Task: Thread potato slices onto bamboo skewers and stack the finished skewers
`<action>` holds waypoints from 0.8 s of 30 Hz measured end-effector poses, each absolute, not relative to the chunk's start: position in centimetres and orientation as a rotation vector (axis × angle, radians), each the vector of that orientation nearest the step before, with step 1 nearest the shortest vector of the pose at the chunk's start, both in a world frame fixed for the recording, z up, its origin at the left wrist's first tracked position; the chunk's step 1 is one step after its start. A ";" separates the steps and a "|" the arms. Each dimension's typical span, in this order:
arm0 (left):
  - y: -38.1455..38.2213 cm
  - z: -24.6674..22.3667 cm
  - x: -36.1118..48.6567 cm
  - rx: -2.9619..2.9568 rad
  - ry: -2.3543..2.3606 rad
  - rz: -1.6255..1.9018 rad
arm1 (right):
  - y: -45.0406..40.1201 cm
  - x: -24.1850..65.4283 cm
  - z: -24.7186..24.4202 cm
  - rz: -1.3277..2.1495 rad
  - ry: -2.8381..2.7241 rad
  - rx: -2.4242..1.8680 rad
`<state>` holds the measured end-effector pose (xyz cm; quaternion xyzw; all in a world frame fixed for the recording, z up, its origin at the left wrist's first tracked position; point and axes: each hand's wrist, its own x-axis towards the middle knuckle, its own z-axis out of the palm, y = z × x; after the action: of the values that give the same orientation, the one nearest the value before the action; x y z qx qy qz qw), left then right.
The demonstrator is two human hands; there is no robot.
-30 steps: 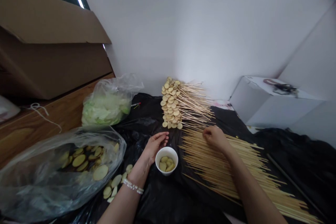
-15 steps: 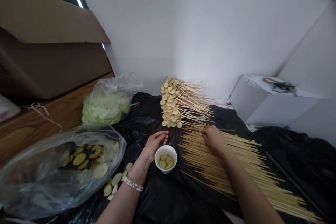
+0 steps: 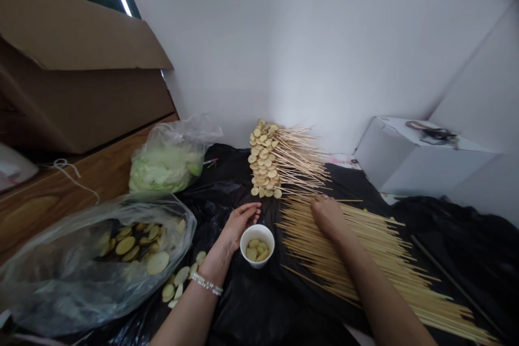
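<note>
A white cup [image 3: 257, 266] holding pale slices stands on black plastic in the middle. Just behind and left of it is my left hand [image 3: 242, 221], thumb and fingers brought together; anything between them is too small to make out. My right hand [image 3: 327, 215] rests with curled fingers on the upper edge of a wide layer of bare wooden sticks [image 3: 385, 259]; its fingertips are hidden. Beyond the hands lies a stack of skewered slices [image 3: 264, 159], their sticks pointing right.
At the left, a clear bag [image 3: 73, 281] holds more slices, with loose slices [image 3: 181, 275] beside it. Behind are a bag of pale green vegetable pieces [image 3: 164, 167] and a cardboard box [image 3: 89, 102]. A white box [image 3: 417, 162] stands at the right.
My right hand has turned slightly, its fingers now lower over the sticks. My left hand is nearly unchanged.
</note>
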<state>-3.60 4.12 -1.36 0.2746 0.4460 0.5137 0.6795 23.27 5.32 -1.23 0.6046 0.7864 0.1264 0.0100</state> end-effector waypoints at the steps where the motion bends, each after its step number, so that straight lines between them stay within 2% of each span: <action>1: 4.1 -1.4 -3.6 0.619 0.999 1.152 | 5.3 23.3 -1.2 0.404 2.456 1.891; 11: 3.9 -1.1 -3.6 0.645 1.009 1.144 | 4.2 21.1 0.8 0.581 2.709 1.846; 14: 3.8 -1.0 -3.5 0.642 1.014 1.140 | 3.3 19.7 1.6 0.507 2.810 1.871; 17: 3.7 -0.9 -3.5 0.639 1.015 1.141 | 2.2 18.4 2.5 0.190 2.923 1.937; 24: 3.7 -0.9 -3.4 0.655 1.002 1.148 | -0.9 15.3 4.1 -0.760 3.135 1.579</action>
<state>-3.40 3.67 -0.86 0.2913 0.4455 0.5103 0.6755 15.35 -0.94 4.06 0.4284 0.8509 -0.2064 -0.2232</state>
